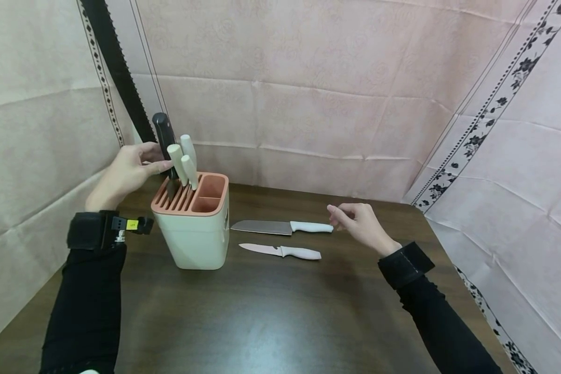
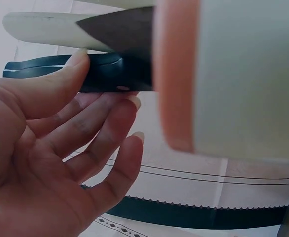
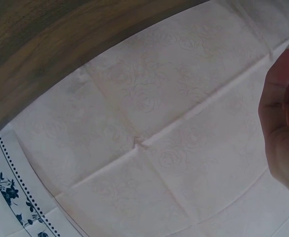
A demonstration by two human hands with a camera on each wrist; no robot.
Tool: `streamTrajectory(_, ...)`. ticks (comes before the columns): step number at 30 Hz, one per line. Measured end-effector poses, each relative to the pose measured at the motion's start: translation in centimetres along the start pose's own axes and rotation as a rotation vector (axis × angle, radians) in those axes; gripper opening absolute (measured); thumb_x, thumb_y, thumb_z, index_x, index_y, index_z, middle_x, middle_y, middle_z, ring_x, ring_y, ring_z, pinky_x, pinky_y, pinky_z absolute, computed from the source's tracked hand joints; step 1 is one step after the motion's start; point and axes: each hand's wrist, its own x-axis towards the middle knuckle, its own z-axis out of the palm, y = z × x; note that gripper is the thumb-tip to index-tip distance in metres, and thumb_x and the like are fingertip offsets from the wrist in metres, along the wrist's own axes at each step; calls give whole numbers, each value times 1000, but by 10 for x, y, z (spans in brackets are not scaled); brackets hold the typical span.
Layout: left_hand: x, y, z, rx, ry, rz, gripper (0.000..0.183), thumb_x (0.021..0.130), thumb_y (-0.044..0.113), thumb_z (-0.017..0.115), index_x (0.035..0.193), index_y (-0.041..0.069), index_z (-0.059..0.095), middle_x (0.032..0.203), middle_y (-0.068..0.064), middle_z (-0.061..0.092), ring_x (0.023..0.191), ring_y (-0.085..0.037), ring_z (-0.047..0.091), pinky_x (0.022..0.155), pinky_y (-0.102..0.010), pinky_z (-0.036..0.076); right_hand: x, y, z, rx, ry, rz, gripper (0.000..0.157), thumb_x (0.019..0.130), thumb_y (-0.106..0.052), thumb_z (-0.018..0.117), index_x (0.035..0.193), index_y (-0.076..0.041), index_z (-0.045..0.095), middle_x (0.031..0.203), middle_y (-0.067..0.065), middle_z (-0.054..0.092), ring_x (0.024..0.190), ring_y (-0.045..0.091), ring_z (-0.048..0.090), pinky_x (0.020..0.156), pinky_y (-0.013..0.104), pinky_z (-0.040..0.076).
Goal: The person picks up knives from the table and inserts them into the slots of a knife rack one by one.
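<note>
A knife with a black handle stands in a slot of the pale green knife block, at the block's left. My left hand pinches its handle, thumb on one side and fingertips on the other, as the left wrist view shows. Part of its dark blade shows above the slotted orange top. Several white handles rise beside it. Over the table at right, my right hand holds nothing, its fingers loosely bent. It is near the white handle end of a broad-bladed knife lying flat.
A smaller white-handled knife lies in front of the broad one, its tip toward the block. The dark wooden table is backed by a pale patterned cloth, with more cloth along both sides.
</note>
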Motion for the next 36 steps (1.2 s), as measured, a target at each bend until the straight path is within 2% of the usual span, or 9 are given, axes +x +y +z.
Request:
streamTrajectory(3, 0, -3, 1, 15, -23, -5, 51, 97, 34, 57, 132, -3, 49, 130, -30, 54, 122, -43, 50, 99, -59, 39, -1, 3, 1, -10, 1, 3, 35, 99, -34, 53, 76, -13, 70, 70, -1, 69, 62, 10, 63, 61, 24, 53)
streamTrajectory(9, -3, -9, 5, 9, -46, -6, 49, 96, 35, 59, 128, -2, 51, 125, -29, 56, 118, -42, 53, 97, -58, 41, -4, 9, 3, -5, -19, 7, 35, 98, -31, 57, 79, -5, 71, 71, 3, 69, 64, 20, 65, 61, 23, 53)
streamTrajectory(13, -5, -11, 6, 5, -43, -3, 51, 96, 36, 58, 129, -2, 51, 126, -28, 55, 118, -42, 52, 97, -60, 41, -6, 14, 7, 4, -54, 6, 27, 96, -28, 59, 81, -9, 71, 71, 1, 69, 66, 22, 66, 62, 24, 54)
streamTrajectory(17, -7, -11, 5, -2, -39, -8, 52, 95, 38, 59, 129, 0, 51, 126, -26, 55, 117, -40, 51, 96, -58, 41, -9, 24, 16, -10, -126, 12, 16, 94, -20, 63, 84, -12, 72, 74, 2, 70, 67, 22, 67, 62, 25, 54)
streamTrajectory(22, -8, -12, 6, -9, -47, -43, 52, 92, 43, 62, 126, 4, 55, 125, -20, 56, 114, -33, 52, 93, -51, 41, -17, 39, 34, -108, -243, 39, 9, 91, -14, 66, 87, -10, 73, 80, 4, 71, 67, 12, 60, 61, 23, 48)
streamTrajectory(26, -11, -14, 6, 10, -43, -48, 50, 91, 43, 63, 124, 6, 56, 122, -18, 58, 112, -29, 52, 90, -46, 41, -18, 50, 52, -164, -317, 122, 7, 89, -17, 69, 91, -11, 73, 86, 1, 72, 75, 8, 61, 67, 25, 51)
streamTrajectory(31, -15, -15, 6, 6, -59, -45, 51, 91, 43, 63, 128, 8, 55, 125, -19, 58, 115, -30, 52, 93, -48, 41, -16, 56, 73, -183, -363, 191, 24, 83, -19, 76, 104, -8, 70, 90, 2, 70, 80, 12, 61, 71, 28, 52)
streamTrajectory(34, -16, -14, 6, -8, -75, -44, 53, 92, 42, 63, 131, 8, 53, 128, -21, 58, 119, -34, 52, 97, -53, 41, -15, 57, 81, -177, -377, 202, 36, 80, -19, 79, 112, -6, 68, 83, 2, 64, 74, 13, 54, 66, 26, 45)
streamTrajectory(36, -17, -13, 8, -7, -81, -40, 53, 92, 42, 62, 132, 8, 52, 128, -21, 57, 119, -35, 52, 98, -55, 40, -15, 58, 85, -176, -377, 204, 37, 78, -18, 80, 111, -6, 68, 78, 2, 58, 72, 13, 50, 64, 25, 41)
